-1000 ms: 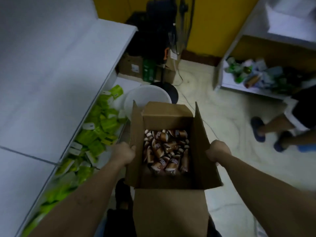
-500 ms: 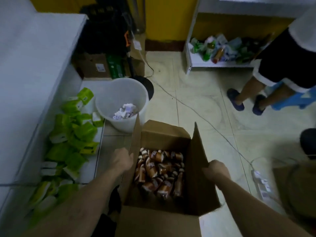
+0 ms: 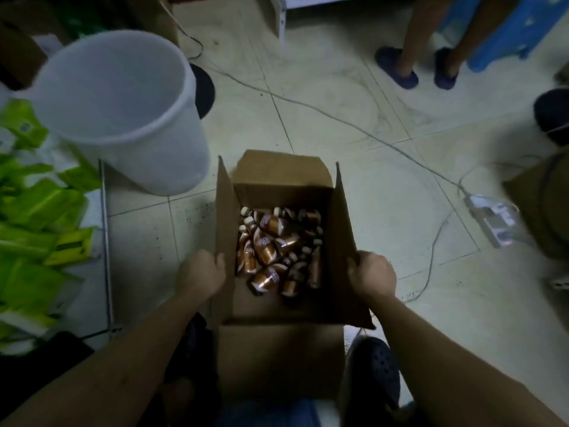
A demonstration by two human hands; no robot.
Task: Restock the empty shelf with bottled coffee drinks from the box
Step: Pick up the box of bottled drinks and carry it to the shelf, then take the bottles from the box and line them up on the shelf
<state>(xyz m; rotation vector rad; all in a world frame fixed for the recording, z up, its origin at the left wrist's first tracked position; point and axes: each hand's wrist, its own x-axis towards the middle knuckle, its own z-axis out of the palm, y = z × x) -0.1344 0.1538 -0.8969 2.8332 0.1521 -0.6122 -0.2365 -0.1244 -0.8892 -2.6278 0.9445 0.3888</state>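
**Open box of coffee bottles, gripped at both side flaps**

Nearest: the person's own dark shoe (image 3: 374, 372) on the floor (image 3: 354, 167), just beside the right near corner of the cardboard box (image 3: 281, 359). The box is open, with its near flap folded toward the camera and its side flaps standing up. Cannot tell whether its base rests on the floor.

Left hand (image 3: 201, 274): at the left side flap, fingers curled over its upper edge and clamped on the cardboard.
Right hand (image 3: 372, 277): at the right side flap, fingers likewise curled and clamped on its edge.

Contents: bottled coffee drinks (image 3: 271, 248), copper-brown labels and pale caps. They lie on their sides in a loose jumble across the box bottom, crossing one another.

Left of the box: a low shelf (image 3: 104, 229) with a pale metal front edge, carrying bright green packets (image 3: 37, 208) in a heap.

Beyond the shelf's end: a white plastic bucket (image 3: 123, 103), upright on the floor, near the box's far left corner but apart from it.

Right: a power strip (image 3: 489, 215) on the tiles, with a cable (image 3: 338, 118) running diagonally across the floor behind the box.

Farthest: another person's feet in dark blue slippers (image 3: 397, 69), just beside a blue stool (image 3: 505, 26).
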